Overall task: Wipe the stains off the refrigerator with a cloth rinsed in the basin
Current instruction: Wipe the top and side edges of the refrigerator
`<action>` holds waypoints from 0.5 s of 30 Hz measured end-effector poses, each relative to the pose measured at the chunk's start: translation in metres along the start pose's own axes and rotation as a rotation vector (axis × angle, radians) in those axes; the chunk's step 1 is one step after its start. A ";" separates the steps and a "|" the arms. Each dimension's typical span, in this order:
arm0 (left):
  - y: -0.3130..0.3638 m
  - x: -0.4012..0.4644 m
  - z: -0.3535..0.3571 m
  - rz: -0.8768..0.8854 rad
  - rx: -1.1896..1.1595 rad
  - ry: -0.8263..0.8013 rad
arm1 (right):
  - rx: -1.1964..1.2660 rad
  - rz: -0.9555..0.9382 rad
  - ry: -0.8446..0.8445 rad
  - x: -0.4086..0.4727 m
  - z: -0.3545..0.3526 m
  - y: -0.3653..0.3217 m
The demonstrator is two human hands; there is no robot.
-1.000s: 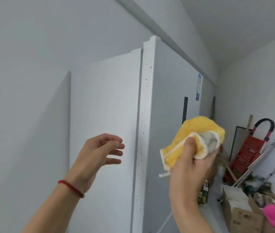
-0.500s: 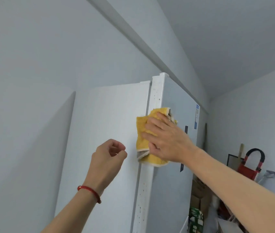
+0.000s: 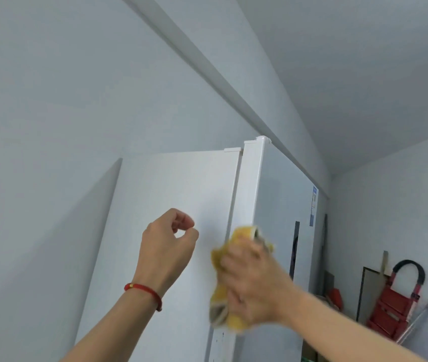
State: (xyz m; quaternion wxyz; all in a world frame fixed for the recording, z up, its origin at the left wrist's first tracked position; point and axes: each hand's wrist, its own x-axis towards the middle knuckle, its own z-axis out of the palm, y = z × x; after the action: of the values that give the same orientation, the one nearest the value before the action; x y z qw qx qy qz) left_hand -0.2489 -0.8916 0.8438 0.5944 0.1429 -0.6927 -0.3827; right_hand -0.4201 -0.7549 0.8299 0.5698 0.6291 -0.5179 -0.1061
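Tall white refrigerator (image 3: 176, 231) against the left wall, top corner just under a grey ceiling beam (image 3: 207, 66). No basin in view. Yellow cloth (image 3: 220, 291) with a pale edge pressed flat against the front corner strip of the refrigerator, about halfway down the visible part. Right hand (image 3: 252, 280) spread over the cloth, fingers fairly straight and laid on it, palm toward the refrigerator; blurred, so finer detail of the fingers not possible to tell. Small brown stains (image 3: 219, 340) on the corner strip just below the cloth; strip above the cloth looking white. Left hand (image 3: 167, 246) raised just beside the cloth, to its left, in front of the side panel, fingers curled in with fingertips near the thumb, holding nothing, not clearly touching the panel. Red bracelet (image 3: 145, 292) with a small gold bead around the left wrist. On the refrigerator front, farther right, a dark vertical slot (image 3: 295, 246) and a blue and white label (image 3: 313, 205). At the far right corner of the room, a red folding step ladder (image 3: 395, 304) with a black curved handle, leaning near the wall, and grey metal bars (image 3: 427, 327) beside it.
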 end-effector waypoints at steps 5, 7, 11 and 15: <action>0.004 -0.001 -0.013 0.071 0.155 -0.014 | -0.066 -0.327 -0.179 0.011 -0.006 0.038; 0.008 0.001 -0.014 0.078 0.159 -0.012 | -0.175 -0.167 -0.078 0.040 -0.020 0.093; 0.005 -0.004 -0.010 0.053 0.175 -0.007 | -0.272 0.163 -0.069 0.086 -0.061 0.163; -0.014 -0.021 -0.013 -0.051 0.173 -0.010 | -0.236 0.207 0.024 0.062 -0.042 0.109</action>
State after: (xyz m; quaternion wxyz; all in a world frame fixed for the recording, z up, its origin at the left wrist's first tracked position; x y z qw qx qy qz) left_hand -0.2353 -0.8920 0.8187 0.5667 0.2093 -0.7221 -0.3370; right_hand -0.4195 -0.7571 0.9622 0.6538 0.5021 -0.5572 -0.0994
